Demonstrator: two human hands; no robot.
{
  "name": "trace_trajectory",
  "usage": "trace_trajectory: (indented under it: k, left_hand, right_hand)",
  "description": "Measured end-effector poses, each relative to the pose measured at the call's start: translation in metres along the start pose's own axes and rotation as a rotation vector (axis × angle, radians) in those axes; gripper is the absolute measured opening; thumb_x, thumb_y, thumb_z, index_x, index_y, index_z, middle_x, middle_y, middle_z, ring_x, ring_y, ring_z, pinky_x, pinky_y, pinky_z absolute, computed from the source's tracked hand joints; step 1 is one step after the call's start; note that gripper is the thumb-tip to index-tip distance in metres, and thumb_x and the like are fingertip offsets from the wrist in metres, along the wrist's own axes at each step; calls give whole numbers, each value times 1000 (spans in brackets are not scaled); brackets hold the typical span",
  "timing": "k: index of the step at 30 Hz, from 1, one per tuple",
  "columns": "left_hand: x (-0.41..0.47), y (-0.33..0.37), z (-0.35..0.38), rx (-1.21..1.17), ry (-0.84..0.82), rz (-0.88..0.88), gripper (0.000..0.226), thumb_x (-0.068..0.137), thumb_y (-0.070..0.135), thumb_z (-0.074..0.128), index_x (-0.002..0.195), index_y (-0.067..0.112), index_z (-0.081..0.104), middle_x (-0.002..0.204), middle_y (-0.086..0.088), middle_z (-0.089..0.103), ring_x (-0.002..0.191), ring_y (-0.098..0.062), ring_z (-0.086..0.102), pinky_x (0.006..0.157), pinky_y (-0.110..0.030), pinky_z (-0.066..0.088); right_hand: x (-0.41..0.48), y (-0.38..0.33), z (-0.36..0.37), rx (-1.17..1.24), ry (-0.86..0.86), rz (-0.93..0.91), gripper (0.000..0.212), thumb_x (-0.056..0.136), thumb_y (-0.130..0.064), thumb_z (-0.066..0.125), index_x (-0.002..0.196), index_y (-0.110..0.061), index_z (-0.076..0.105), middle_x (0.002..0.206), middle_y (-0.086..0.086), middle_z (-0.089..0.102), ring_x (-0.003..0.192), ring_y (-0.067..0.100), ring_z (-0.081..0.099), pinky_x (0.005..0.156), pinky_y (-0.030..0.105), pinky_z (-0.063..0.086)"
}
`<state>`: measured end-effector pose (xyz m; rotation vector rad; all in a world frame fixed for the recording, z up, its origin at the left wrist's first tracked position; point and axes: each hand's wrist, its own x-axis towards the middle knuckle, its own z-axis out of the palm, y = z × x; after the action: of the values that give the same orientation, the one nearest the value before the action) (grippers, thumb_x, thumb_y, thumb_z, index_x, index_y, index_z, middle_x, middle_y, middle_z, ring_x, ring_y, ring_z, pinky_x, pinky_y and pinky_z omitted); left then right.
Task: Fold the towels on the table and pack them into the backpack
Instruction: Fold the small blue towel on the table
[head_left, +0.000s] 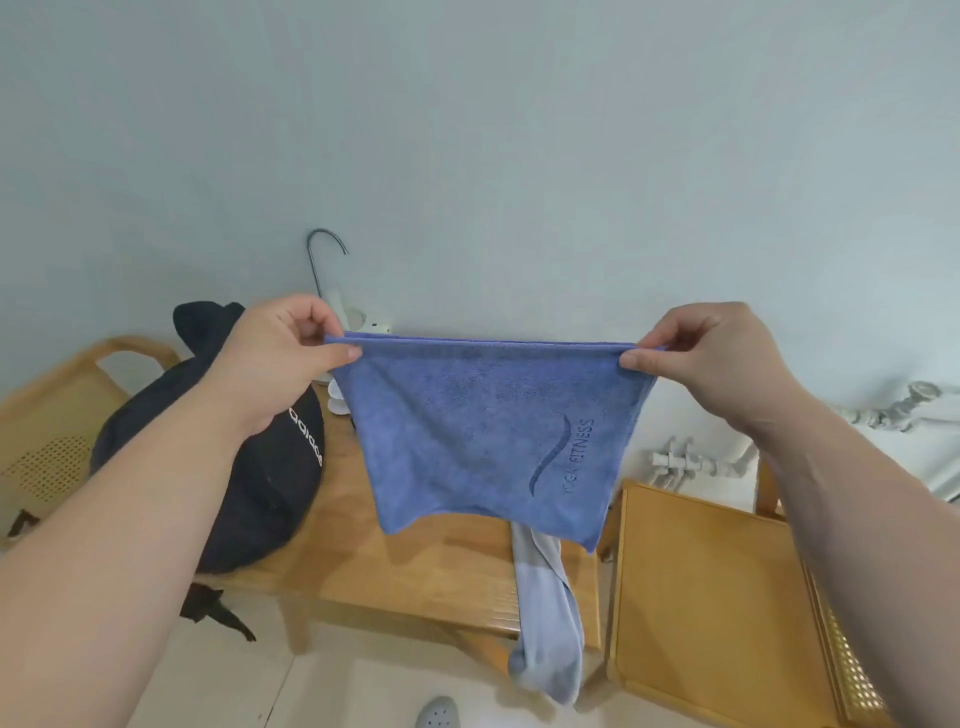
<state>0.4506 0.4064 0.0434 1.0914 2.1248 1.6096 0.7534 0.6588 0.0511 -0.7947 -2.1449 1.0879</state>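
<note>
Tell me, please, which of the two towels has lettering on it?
The darker blue towel, pinched at its top corners by the left hand and right hand; the pale grey towel hanging off the table shows none.

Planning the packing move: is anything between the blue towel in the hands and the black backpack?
Nothing visible does. The blue towel hangs from the left hand and right hand; open table top lies between it and the black backpack, whose opening is hidden.
</note>
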Motion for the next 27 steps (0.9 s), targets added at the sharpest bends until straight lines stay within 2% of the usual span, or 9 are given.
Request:
trace_trajectory:
  k: [4,6,8,10,12,14,16,19,27]
  left_hand:
    - [7,16,-4,-76,-34,1,39,82,-11,73,67,24,64,67,-4,66,73,-25,59,76,-41,49]
    - [9,21,-5,-50,-49,6,34,83,-10,73,82,24,69,67,0,70,69,-22,63,77,-39,52]
    - [12,21,-3,81,-62,-10,33,83,-4,76,97,25,73,68,5,72,68,-15,65,81,-38,53]
    - [12,19,4,247,-76,-26,27,81,3,79,92,27,76,69,9,73,71,-14,67,81,-36,54]
    - [11,19,11,322,-74,-39,21,81,5,80,82,25,76,71,7,74,72,-12,68,76,-31,55]
    - [10,17,19,250,-50,-42,17,85,3,76,81,20,74,70,7,74,67,-8,67,68,-24,54]
    - [9,12,26,-20,-40,-99,14,92,2,67,85,14,70,72,4,73,70,-10,67,67,-23,56]
    - [6,2,32,-351,-75,-193,11,101,6,54,96,10,63,88,-7,69,76,-18,66,68,-32,54]
    - [-19,-58,8,-394,-169,-428,14,99,9,53,95,8,66,88,-8,68,80,-20,64,68,-31,49]
  right_hand:
    - [-3,-5,-14,158,32,-35,18,74,-6,86,74,-4,68,74,22,66,67,20,55,62,29,43]
    - [-4,-4,-20,163,-24,-5,20,76,-5,84,90,-11,72,75,11,66,69,16,58,66,24,48]
    - [-4,2,-22,-51,-75,15,24,79,-11,84,100,-19,74,78,0,68,70,13,62,68,17,49]
    - [-7,7,-20,-329,-104,-19,8,84,-17,81,90,-20,77,78,-2,70,74,17,63,66,20,46]
    - [-10,12,-16,-387,-109,-28,9,89,-18,74,80,-20,72,77,-1,68,73,18,59,64,24,43]
    - [-11,17,-13,-283,-51,10,13,95,-19,67,82,-16,68,80,4,65,74,18,55,69,31,44]
    - [-15,13,-12,-10,-24,82,17,100,-18,59,86,-10,62,78,6,59,72,15,53,73,33,49]
    - [-20,7,-5,285,-63,187,20,104,-15,52,85,-11,57,64,-5,56,56,8,51,55,23,48]
    - [-21,31,43,478,-352,436,22,102,-16,53,81,-15,54,63,-1,53,51,10,49,44,21,42]
